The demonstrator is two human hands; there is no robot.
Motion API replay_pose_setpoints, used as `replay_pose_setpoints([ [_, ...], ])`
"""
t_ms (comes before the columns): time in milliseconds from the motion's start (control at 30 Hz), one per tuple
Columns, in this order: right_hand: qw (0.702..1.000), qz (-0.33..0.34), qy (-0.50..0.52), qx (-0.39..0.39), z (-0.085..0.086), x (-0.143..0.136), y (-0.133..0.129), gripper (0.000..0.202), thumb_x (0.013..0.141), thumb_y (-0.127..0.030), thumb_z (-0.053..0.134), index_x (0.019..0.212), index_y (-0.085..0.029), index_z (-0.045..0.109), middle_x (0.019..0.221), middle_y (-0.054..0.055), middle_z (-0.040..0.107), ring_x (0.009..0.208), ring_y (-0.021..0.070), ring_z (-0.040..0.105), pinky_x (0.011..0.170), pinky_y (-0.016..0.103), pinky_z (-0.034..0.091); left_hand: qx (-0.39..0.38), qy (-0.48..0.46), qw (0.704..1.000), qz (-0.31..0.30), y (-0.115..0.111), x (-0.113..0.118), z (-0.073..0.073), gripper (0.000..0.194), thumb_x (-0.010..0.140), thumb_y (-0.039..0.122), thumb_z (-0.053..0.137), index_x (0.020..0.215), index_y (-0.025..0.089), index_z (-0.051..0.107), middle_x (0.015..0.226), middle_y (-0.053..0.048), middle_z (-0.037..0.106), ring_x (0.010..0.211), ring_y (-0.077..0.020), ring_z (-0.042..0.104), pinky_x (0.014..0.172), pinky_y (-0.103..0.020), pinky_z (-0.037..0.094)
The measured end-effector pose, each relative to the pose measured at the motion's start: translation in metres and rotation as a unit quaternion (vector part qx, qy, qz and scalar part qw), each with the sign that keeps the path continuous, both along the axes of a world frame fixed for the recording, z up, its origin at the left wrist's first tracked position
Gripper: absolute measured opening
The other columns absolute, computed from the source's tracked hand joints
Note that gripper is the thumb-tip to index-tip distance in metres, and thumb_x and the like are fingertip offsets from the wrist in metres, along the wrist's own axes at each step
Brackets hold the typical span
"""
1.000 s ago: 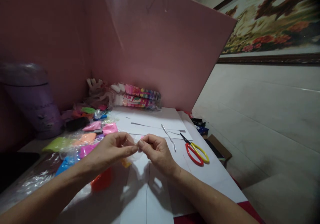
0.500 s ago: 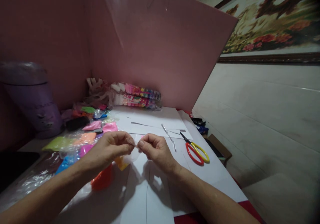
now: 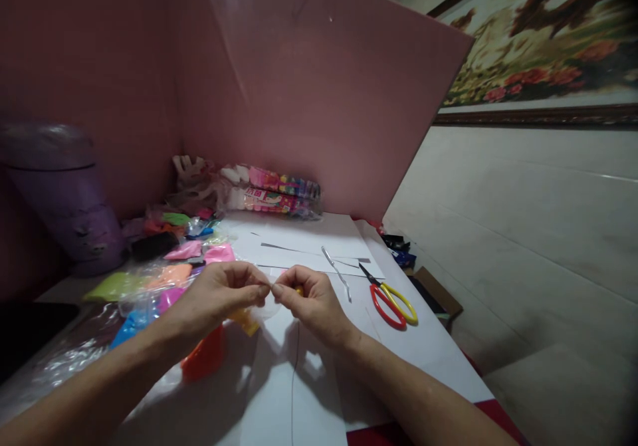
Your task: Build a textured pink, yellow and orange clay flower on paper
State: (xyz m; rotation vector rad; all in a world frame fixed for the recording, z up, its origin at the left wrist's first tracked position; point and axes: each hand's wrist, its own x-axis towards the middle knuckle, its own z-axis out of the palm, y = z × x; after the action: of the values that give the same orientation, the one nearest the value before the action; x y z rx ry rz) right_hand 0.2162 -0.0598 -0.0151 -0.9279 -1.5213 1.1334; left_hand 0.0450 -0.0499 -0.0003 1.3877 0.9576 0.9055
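My left hand [image 3: 222, 296] and my right hand [image 3: 312, 300] meet fingertip to fingertip above the white paper [image 3: 272, 393]. Both are closed in a pinch, and what lies between the fingertips is too small to make out. A clear plastic piece [image 3: 269, 310] shows just below them. Under my left hand lie a yellow-orange packet [image 3: 245, 322] and a red-orange packet [image 3: 203, 356]. Right of my right hand are a clear, thin stick [image 3: 336, 273] and scissors [image 3: 389, 300] with one red and one yellow handle.
Colourful clay packets [image 3: 117, 286] spread across the left side, near a purple tumbler [image 3: 82, 213]. Bagged colourful packs [image 3: 274, 193] lie at the back against a pink panel [image 3: 299, 100]. White sheets with dark strips [image 3: 304, 233] lie before them.
My fingertips have drawn closer together. A small yellow bit now shows by my right fingers. The other things have stayed in place.
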Motion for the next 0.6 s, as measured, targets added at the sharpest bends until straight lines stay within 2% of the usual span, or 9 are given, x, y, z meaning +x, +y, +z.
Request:
replay_pose_setpoints([
  [100,1.0,-0.001,0.001,-0.01,0.0002,0.0011,0.0004,0.018,0.072,-0.031,0.067,0.066,-0.016,0.059,0.059,-0.002,0.054,0.05,0.0078,0.037,0.047,0.022,0.029,-0.004,-0.027,1.0,0.009,0.0002,-0.0005,0.0027,0.024,0.065,0.034,0.075,0.074,0.015,0.065,0.064,0.001,0.061,0.057,-0.0126,0.055,0.054,-0.025,0.045],
  [267,1.0,-0.005,0.003,-0.015,0.0004,0.0012,-0.0004,0.017,0.071,-0.03,0.067,0.065,-0.016,0.059,0.059,-0.002,0.056,0.05,0.0077,0.038,0.046,0.021,0.03,0.013,-0.012,0.999,0.027,-0.0014,-0.0026,0.0088,0.022,0.064,0.034,0.076,0.069,0.015,0.066,0.063,0.0,0.063,0.057,-0.0116,0.054,0.053,-0.022,0.042],
  [600,1.0,-0.003,0.002,-0.005,0.0001,0.0016,-0.0008,0.015,0.071,-0.029,0.066,0.065,-0.017,0.059,0.058,-0.003,0.054,0.049,0.0079,0.037,0.047,0.022,0.029,0.016,-0.003,0.999,0.035,-0.0012,-0.0002,0.0091,0.022,0.061,0.035,0.076,0.065,0.015,0.067,0.06,0.0,0.062,0.056,-0.0122,0.054,0.052,-0.022,0.042],
])
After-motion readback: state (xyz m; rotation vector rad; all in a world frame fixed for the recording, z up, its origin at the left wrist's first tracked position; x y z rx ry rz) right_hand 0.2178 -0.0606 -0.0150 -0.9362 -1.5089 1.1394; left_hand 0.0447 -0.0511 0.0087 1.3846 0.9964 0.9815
